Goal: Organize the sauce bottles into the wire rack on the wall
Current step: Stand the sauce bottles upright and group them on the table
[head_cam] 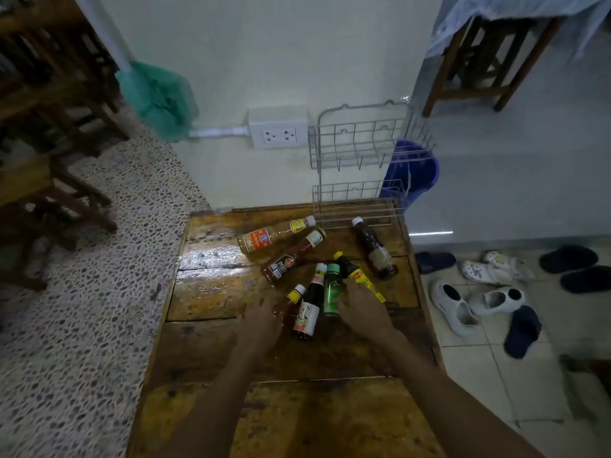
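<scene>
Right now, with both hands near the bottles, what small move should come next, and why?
Probably close the right hand around the green plastic bottle beside it. All bottles lie flat on the wooden table, and the white wire rack on the wall holds none.

Both bare forearms reach forward. The left hand (261, 320) and right hand (362, 309) lie palm-down, fingers loosely spread.

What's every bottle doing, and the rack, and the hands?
Two-tier white wire rack: empty, on the wall.
Seven sauce bottles, such as the green-capped green bottle: lying flat on the wooden table, capped.
Left hand: open, at the yellow-collared reddish bottle.
Right hand: open, beside the green bottle.
</scene>
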Demonstrator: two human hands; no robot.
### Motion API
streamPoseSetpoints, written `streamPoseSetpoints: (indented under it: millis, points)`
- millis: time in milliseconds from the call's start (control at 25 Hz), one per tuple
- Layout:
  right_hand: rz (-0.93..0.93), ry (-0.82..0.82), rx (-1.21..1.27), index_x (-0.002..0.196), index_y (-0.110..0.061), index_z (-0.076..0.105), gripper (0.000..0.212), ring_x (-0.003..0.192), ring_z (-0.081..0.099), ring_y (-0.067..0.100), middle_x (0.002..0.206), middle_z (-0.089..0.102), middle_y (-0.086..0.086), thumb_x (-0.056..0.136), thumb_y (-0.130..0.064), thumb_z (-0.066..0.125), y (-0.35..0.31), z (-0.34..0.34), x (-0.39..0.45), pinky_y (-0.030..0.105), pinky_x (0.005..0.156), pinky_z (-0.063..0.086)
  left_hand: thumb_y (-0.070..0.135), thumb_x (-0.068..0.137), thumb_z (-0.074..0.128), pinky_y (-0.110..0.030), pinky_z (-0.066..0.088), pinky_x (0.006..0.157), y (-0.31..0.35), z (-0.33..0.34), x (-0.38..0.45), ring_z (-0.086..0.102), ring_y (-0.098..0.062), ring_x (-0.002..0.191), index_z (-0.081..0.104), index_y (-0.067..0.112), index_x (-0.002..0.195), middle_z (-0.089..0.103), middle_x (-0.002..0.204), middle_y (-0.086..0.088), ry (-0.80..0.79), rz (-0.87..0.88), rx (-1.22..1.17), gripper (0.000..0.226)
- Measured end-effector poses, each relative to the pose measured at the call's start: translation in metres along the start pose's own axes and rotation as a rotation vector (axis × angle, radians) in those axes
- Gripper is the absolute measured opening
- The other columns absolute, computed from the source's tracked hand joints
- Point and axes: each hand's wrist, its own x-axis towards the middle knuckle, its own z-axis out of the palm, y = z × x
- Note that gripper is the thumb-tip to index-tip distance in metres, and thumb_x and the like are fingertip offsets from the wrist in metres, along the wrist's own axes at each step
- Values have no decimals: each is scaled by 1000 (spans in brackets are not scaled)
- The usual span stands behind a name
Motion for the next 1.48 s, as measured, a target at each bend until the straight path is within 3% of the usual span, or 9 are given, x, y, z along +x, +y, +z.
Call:
streamPoseSetpoints:
  millis: [240, 480, 640, 800, 960, 1120, 1240, 1400, 1480]
  points:
    - [248, 11, 135, 143, -4, 38, 62, 119, 56, 37, 132, 54, 19, 97, -39, 61, -11, 38, 40, 46, 93, 50, 38, 89, 73, -48, 56, 90, -16, 22, 9, 63, -32, 117, 32, 34, 153, 59, 139, -6, -84, -29, 71, 76]
    - [334, -34, 321, 119, -7, 57, 43, 95, 60, 27, 110, 62, 11, 87, -32, 72, -7, 22, 37, 33, 73, 43, 25, 87, 79, -41, 55, 89, -25, 15, 3, 64, -31, 116, 43, 29, 150, 66, 130, -7, -24, -59, -160, 73]
    - [81, 254, 252, 120, -12, 53, 46, 98, 54, 19, 115, 54, 5, 84, -29, 76, -54, 18, -2, 36, 76, 48, 17, 83, 83, -46, 55, 91, -56, 5, -7, 62, -26, 117, 49, 27, 139, 63, 129, -2, 32, -47, -541, 66]
    - [-110, 163, 289, 126, -19, 51, 52, 111, 53, 12, 124, 55, -2, 82, -19, 80, -140, 51, -3, 28, 90, 47, 8, 80, 84, -41, 53, 94, -97, -19, -10, 58, -17, 119, 51, 28, 125, 62, 127, 4, 130, -18, -770, 60]
    - [-83, 71, 303, 126, -19, 52, 53, 117, 55, 20, 127, 56, 1, 81, -10, 79, -187, 104, 10, 29, 93, 45, -1, 80, 81, -20, 51, 77, -135, -46, -1, 61, -9, 113, 51, 23, 117, 64, 123, 7, 177, -31, -901, 53]
    - [-86, 64, 258, 122, -18, 52, 50, 111, 55, 22, 123, 54, 1, 81, -4, 77, -198, 128, 20, 27, 86, 42, 1, 76, 86, -19, 52, 77, -153, -55, 16, 61, 1, 107, 51, 17, 115, 64, 116, 12, 164, -15, -956, 55]
    - [-67, 53, 247, 120, -19, 51, 50, 113, 55, 22, 125, 53, 1, 80, 2, 73, -199, 134, 27, 33, 91, 47, 2, 73, 89, -14, 52, 73, -152, -49, 22, 61, -5, 107, 51, 18, 113, 63, 115, 12, 175, 25, -909, 57]
    - [-16, 34, 252, 126, -19, 49, 52, 119, 54, 23, 134, 50, 3, 83, -4, 75, -196, 140, 33, 40, 97, 51, 7, 75, 89, -29, 55, 85, -153, -35, 27, 61, -13, 116, 50, 26, 115, 65, 124, 4, 226, 34, -891, 59]
    - [7, 37, 268, 130, -19, 48, 55, 122, 54, 24, 136, 51, 5, 85, -9, 76, -195, 142, 36, 36, 97, 49, 7, 75, 89, -35, 58, 89, -153, -32, 29, 61, -14, 117, 49, 28, 118, 64, 126, 2, 233, 30, -894, 62]
